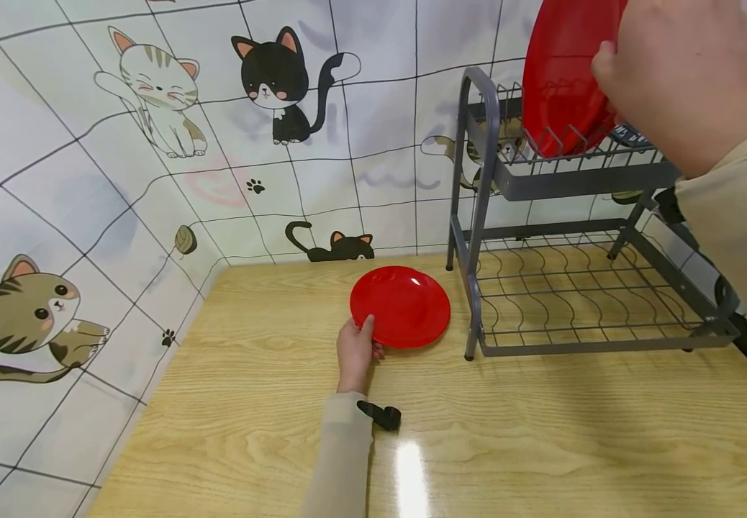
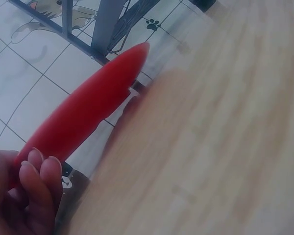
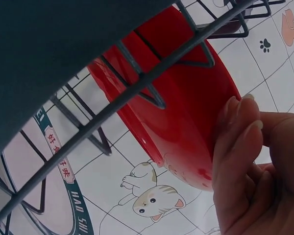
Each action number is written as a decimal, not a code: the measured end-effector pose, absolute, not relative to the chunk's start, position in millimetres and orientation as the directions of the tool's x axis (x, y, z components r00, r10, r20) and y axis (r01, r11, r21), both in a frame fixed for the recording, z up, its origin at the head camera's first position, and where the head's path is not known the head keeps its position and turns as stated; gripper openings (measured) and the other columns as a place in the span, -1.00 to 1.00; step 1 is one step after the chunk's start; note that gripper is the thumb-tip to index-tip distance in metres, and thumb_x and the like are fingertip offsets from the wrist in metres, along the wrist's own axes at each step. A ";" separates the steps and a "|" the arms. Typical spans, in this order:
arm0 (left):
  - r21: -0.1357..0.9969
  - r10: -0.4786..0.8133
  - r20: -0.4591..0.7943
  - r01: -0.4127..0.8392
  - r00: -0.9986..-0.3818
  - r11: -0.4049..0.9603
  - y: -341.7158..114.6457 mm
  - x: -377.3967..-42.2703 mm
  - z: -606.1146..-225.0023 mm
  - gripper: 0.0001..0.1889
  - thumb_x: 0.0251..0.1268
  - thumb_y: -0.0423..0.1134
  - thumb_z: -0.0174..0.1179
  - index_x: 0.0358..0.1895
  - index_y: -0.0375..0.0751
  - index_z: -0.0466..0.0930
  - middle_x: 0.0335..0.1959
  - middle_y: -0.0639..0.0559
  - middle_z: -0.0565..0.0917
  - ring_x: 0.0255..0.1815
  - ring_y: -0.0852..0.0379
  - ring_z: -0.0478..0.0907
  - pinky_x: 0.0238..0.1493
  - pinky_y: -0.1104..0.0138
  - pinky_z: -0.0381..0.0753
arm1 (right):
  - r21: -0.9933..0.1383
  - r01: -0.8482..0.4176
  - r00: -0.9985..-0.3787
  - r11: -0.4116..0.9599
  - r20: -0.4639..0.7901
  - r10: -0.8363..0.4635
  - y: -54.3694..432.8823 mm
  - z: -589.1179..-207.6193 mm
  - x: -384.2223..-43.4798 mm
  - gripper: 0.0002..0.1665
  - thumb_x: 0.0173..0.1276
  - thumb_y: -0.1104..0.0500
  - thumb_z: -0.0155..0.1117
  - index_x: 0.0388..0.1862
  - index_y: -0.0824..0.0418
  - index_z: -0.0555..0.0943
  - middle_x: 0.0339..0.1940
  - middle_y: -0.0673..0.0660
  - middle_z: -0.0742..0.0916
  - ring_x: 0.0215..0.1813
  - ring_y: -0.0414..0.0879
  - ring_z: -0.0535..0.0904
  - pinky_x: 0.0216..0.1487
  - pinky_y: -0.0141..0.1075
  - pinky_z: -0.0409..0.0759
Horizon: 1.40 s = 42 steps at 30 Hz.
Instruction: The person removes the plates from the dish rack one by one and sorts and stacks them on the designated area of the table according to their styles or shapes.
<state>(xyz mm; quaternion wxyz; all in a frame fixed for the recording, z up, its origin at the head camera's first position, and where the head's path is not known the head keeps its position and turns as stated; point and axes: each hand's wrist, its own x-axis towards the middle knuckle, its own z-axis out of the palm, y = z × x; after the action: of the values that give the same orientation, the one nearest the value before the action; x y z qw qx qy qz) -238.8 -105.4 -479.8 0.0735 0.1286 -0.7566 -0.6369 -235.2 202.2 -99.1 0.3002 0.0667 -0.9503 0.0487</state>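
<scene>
My left hand grips a round red plate by its near left rim, with the thumb on top and fingers underneath. In the left wrist view this plate appears edge-on, close over the wooden tabletop. Up at the right, my right hand pinches another red plate by its rim. That plate stands nearly upright among the wires of the upper tier of a grey dish rack. From the right wrist, this plate's side shows behind the wires; whether a second one is stacked with it, I cannot tell.
The rack's lower wire shelf stands just right of the left-hand plate. A patterned plate with lettering sits in the upper tier. Wooden tabletop spreads leftward and frontward, bounded by a cat-printed wall.
</scene>
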 end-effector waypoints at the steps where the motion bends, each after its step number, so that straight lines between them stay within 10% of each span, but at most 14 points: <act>1: 0.982 -0.290 -0.053 -0.103 -0.956 0.158 -105.2 -238.9 -479.7 -0.73 0.28 -0.03 0.02 -0.31 -0.21 0.41 -0.74 -0.13 0.53 -0.83 0.06 0.47 -0.74 0.29 0.52 | -0.056 -0.157 -0.813 0.986 0.575 -0.097 202.6 -99.1 -235.4 -0.42 0.26 0.29 -0.13 0.25 0.50 0.15 0.30 0.44 0.19 0.18 0.48 0.14 0.03 0.25 0.18; 42: 0.954 -0.301 -0.124 -0.197 -0.946 0.226 -97.9 -241.1 -474.8 -0.79 0.24 -0.27 -0.16 -0.11 -0.25 0.32 -0.71 -0.11 0.56 -0.84 0.08 0.50 -0.70 0.28 0.55 | -0.076 -0.132 -0.764 0.988 0.643 -0.052 207.8 -105.0 -232.2 -0.43 0.26 0.31 -0.28 0.28 0.43 0.15 0.31 0.39 0.22 0.14 0.47 0.19 0.05 0.28 0.15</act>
<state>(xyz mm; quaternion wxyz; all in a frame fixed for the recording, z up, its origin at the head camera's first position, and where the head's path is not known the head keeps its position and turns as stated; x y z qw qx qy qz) -241.1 -97.9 -474.8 0.0431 0.1590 -0.7819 -0.6012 -232.2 207.8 -105.0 0.3401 0.0490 -0.9373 0.0584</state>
